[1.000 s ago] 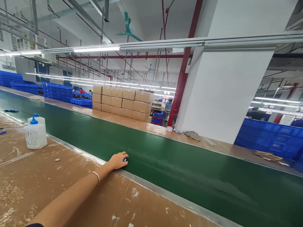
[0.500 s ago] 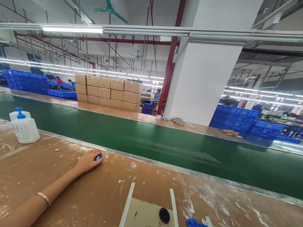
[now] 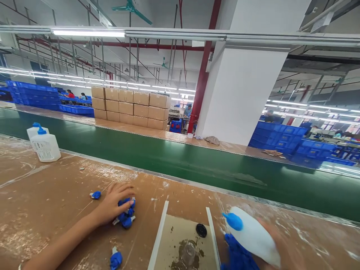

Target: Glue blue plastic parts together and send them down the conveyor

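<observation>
My left hand (image 3: 116, 202) lies over a small heap of blue crumpled pieces with pale tips (image 3: 126, 219). Its fingers are outstretched and apart, the thumb touching the heap; I cannot tell what the pieces are. At the right, my right hand (image 3: 277, 240), blurred, grips a tilted white bottle (image 3: 254, 236) with a blue spout cap. Beneath that bottle is a larger blue bunch (image 3: 237, 255). Between the hands, a beige board (image 3: 174, 232) carries a black round cap (image 3: 201, 230) and a small clear cup-like piece (image 3: 188, 253) amid wet spots.
Single blue pieces lie on the brown table at left (image 3: 96, 195) and at its front (image 3: 116, 259). Two pale bottles with blue caps (image 3: 46, 147) stand at far left. White strips (image 3: 159, 234) flank the board. Beyond runs a green conveyor belt (image 3: 157, 153), then stacked cartons (image 3: 126, 107).
My left hand has moved slightly right and its fingers have spread, uncovering blue pieces. My right hand has come into view with the bottle. The view has tipped down, showing the clear piece.
</observation>
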`<action>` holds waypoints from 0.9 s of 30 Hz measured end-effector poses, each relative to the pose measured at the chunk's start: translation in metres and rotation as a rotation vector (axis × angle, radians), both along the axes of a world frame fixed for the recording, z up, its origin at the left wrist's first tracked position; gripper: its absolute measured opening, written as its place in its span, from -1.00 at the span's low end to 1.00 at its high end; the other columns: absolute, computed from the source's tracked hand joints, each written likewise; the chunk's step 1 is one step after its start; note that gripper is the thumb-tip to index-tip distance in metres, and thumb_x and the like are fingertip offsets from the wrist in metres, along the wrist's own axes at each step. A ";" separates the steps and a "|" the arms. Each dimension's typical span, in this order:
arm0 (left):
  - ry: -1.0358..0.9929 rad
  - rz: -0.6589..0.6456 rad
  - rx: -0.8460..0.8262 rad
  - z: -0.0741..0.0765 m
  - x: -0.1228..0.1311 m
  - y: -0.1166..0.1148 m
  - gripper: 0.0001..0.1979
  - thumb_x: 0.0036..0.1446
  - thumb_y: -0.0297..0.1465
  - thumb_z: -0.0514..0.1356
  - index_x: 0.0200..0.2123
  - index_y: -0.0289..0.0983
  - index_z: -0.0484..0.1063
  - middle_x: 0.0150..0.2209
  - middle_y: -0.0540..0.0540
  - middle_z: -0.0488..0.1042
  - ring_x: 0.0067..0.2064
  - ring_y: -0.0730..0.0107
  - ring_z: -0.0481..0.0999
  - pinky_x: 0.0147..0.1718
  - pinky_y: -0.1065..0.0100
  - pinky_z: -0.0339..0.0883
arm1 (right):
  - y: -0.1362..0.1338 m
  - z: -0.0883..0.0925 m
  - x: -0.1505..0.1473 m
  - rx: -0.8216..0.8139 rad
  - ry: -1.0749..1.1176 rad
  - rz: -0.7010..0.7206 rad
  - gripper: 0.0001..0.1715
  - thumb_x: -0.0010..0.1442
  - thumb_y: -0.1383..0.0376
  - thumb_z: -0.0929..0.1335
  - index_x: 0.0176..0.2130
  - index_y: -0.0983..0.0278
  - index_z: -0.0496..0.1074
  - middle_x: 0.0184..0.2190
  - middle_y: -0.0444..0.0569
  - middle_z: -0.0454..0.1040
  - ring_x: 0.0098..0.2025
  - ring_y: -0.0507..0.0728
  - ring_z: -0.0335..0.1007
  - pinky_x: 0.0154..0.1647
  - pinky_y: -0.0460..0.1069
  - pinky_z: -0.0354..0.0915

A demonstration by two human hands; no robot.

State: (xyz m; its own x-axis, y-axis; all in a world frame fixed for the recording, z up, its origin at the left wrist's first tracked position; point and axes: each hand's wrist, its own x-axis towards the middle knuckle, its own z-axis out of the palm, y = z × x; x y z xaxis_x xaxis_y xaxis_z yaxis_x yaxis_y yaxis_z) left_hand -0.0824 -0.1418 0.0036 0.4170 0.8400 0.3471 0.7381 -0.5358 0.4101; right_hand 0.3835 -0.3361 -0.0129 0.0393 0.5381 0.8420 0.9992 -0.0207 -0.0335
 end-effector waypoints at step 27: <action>-0.784 -0.192 -0.472 0.028 -0.019 -0.031 -0.58 0.02 -0.14 0.13 -0.10 -0.24 0.46 0.02 -0.15 0.46 0.12 0.01 0.33 0.13 0.09 0.19 | 0.023 -0.007 -0.021 0.027 -0.435 0.221 -0.45 0.07 0.47 0.21 0.07 0.25 0.26 -0.02 0.03 0.46 0.03 0.18 0.33 0.14 0.16 0.08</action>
